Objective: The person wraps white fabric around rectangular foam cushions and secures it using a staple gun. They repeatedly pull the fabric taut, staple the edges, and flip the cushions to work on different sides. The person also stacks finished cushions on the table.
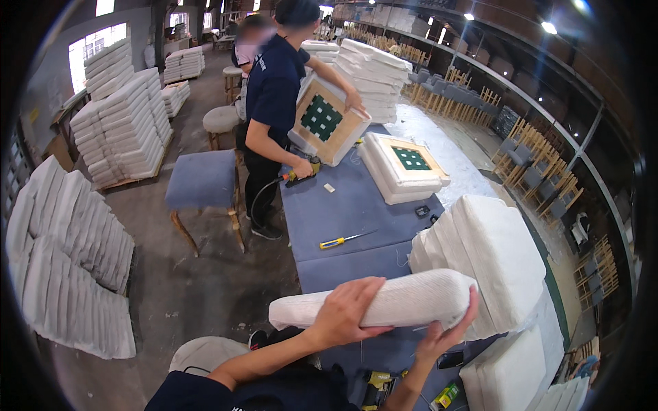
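White padded cushion (419,299) is held btwn both hands, narrow side up, over the near part of the blue-covered worktop (322,274); whether the worktop is touched can't be told. L hand (345,314) is clamped on the cushion approx. mid-length, fingers laid over the top, thumb kept low on the near side. R hand (444,337) is clamped on the R end, fingers wrapped up round it. L end is seen projecting past the worktop's L edge. Stack of white cushions (488,260) is set just beyond R hand. Yellow-handled screwdriver (332,243) is laid flat on worktop, past the held cushion. Nr R hand, a yellow-and-black tool (378,379), partly hidden, and small green-yellow box (447,395) are seen. Farther off, a green-webbed seat (321,118) is tilted up by a co-worker (274,85), w/ hose-fed tool (301,177) held low. To L, blue-grey stool (200,179) is stood on floor (199,294).
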`<state>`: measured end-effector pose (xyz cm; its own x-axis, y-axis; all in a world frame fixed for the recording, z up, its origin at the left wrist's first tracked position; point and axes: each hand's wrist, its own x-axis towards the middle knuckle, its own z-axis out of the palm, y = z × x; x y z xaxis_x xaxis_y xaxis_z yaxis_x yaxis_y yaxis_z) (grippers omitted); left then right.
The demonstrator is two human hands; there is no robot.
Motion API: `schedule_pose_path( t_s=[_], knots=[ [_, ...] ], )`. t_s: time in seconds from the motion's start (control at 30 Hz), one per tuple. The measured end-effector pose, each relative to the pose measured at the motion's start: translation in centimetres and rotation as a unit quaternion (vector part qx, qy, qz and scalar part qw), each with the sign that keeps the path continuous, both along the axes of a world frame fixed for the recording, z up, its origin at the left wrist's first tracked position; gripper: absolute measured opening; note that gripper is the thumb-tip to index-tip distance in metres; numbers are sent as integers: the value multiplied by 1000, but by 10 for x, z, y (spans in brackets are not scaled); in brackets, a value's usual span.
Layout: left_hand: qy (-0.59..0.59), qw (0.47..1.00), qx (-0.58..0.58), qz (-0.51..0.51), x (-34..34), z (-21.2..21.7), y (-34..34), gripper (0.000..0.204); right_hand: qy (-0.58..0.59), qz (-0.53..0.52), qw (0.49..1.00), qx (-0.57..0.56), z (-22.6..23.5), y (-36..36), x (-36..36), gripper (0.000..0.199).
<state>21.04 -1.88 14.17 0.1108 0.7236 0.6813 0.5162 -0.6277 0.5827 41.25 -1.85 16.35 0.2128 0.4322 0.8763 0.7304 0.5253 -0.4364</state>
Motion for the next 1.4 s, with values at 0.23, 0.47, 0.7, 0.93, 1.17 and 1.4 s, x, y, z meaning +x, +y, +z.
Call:
schedule_pose_path(
  t_s=[0.23, 0.47, 0.7, 0.93, 1.17, 1.4],
  knots=[
    [-12, 999, -32, 24, -12, -11, 8, 89, 163, 84, 808, -560, -354, -115, 123, 33],
    [-6, 999, -22, 27, -7, -10, -4, 90, 212, 165, 737, -620, -439, -163, 73, 29],
    [-6, 1000, 21, -4, 3, -14, -20, 94, 49, 97, 882, -460, -433, -166, 89, 31],
    [9, 996, 31, -82, -3, -24, -32, 93, -24, -116, 817, -564, -414, -164, 156, 41],
    [39, 988, 52, -138, -5, -39, -42, 93, 332, -56, 915, -223, -198, -119, 150, 88],
    [74, 980, 68, -173, 10, -47, -52, 93, 182, 52, 982, 2, -115, -60, 133, 56]
  ],
)
